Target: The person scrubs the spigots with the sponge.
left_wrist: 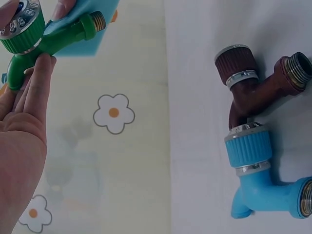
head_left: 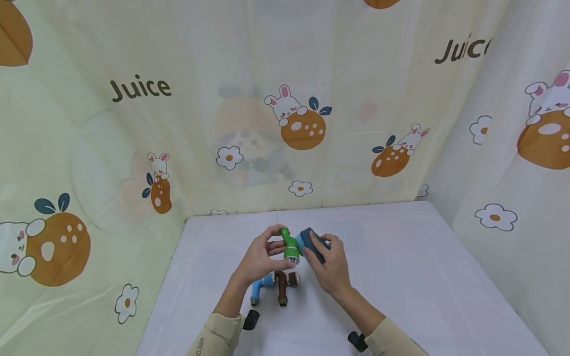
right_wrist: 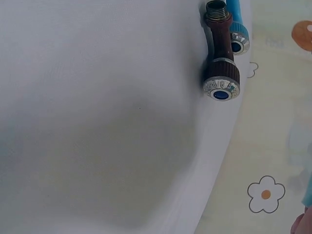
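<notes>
In the head view my left hand (head_left: 258, 259) holds up a green tap (head_left: 290, 244) between thumb and fingers, its silver-rimmed knob facing down toward me. My right hand (head_left: 333, 264) grips a two-tone blue sponge (head_left: 306, 238), whose lighter side meets the tap's right side. Seen from the left wrist, the green tap's threaded end overlaps the light blue sponge face (left_wrist: 83, 46). Below my hands a light blue tap (head_left: 257, 286) and a brown tap (head_left: 282, 289) lie side by side on the table. The right wrist view catches only a bit of the right hand (right_wrist: 304, 223).
The table (head_left: 392, 277) has a white cover. Behind it and at both sides hangs a pale curtain (head_left: 249, 113) printed with rabbits, oranges and flowers. Dark wrist camera pieces (head_left: 251, 320) show near both sleeves.
</notes>
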Available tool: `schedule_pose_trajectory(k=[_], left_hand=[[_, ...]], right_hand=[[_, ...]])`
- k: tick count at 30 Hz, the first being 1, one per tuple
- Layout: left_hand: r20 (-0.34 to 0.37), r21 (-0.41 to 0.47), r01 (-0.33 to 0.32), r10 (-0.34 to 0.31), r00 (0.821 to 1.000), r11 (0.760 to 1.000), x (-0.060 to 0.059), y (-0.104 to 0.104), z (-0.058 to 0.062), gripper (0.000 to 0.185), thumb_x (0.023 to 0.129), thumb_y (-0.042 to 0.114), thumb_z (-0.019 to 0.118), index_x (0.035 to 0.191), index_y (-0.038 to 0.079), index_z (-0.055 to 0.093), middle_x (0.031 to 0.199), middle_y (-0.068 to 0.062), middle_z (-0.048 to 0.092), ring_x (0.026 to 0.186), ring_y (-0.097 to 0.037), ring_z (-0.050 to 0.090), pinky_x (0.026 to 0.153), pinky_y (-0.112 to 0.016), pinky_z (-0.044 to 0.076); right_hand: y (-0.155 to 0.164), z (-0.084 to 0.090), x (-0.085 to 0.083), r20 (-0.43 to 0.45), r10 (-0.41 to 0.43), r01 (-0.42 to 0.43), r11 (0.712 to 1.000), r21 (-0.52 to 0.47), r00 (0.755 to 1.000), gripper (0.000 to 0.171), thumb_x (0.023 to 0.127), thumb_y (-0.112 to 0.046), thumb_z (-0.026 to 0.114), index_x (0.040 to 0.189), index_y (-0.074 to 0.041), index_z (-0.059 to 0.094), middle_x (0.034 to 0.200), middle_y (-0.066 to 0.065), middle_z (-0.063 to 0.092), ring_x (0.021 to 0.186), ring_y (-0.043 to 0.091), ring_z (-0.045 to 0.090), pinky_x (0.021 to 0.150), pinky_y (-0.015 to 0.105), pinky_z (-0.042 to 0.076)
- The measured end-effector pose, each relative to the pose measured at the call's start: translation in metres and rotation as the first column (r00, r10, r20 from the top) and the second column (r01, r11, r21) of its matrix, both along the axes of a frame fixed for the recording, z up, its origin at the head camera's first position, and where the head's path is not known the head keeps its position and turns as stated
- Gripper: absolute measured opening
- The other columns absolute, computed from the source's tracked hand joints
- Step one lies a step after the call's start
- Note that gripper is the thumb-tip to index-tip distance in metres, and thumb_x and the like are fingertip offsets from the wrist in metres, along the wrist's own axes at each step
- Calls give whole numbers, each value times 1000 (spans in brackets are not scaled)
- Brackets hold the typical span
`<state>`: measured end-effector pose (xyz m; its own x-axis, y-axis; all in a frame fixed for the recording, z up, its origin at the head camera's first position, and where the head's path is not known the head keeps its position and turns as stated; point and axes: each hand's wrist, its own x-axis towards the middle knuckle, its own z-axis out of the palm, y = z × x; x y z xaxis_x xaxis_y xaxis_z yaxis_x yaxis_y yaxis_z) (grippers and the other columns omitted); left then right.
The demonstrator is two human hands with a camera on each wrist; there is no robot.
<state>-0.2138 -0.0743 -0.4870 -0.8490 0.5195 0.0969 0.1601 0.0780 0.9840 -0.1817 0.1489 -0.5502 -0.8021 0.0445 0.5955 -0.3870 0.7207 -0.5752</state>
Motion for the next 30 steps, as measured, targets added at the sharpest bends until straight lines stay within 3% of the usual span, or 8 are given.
schedule_pose_trajectory(k=[8, 15, 18, 24, 30], left_hand=[[-17, -8, -3, 3, 1000, 1000, 1, 2, 1, 88, 77, 6, 91, 150, 28, 47, 149, -5, 51, 132, -28, 63, 97, -39, 59], [-22, -10, 11, -11, 1000, 1000, 2, 3, 4, 90, 77, 5, 91, 151, 28, 47, 152, -11, 49, 132, -28, 63, 97, -43, 59], [-15, -14, 26, -26, 1000, 1000, 3, 3, 5, 90, 77, 6, 91, 152, 27, 46, 153, -15, 47, 133, -28, 63, 95, -42, 60], [-4, -30, 62, -62, 998, 998, 4, 5, 7, 88, 77, 9, 92, 150, 27, 47, 150, -10, 49, 132, -29, 63, 92, -39, 61], [-14, -59, 51, -52, 999, 997, 4, 4, 6, 87, 77, 13, 92, 150, 30, 47, 149, -6, 52, 127, -28, 65, 92, -42, 61]], right_hand=[[3, 0, -2, 80, -3, 6, 999, -45, 997, 46, 100, -35, 67, 142, -15, 65, 127, 18, 56, 108, 30, 52, 79, 38, 48], [5, 0, -3, 171, 12, 7, 994, -112, 985, 44, 102, -36, 65, 141, -16, 66, 123, 13, 55, 100, 22, 49, 74, 30, 43], [6, -1, -4, 212, 15, 13, 991, -131, 977, 43, 103, -37, 64, 141, -17, 66, 122, 12, 55, 100, 22, 48, 74, 30, 42], [7, -2, -5, 265, 18, 25, 987, -158, 964, 42, 104, -38, 61, 140, -15, 67, 121, 12, 56, 102, 24, 49, 75, 31, 41], [9, -4, -6, 293, 25, 33, 981, -189, 956, 44, 105, -38, 60, 142, -15, 65, 123, 14, 56, 105, 27, 51, 79, 34, 43]])
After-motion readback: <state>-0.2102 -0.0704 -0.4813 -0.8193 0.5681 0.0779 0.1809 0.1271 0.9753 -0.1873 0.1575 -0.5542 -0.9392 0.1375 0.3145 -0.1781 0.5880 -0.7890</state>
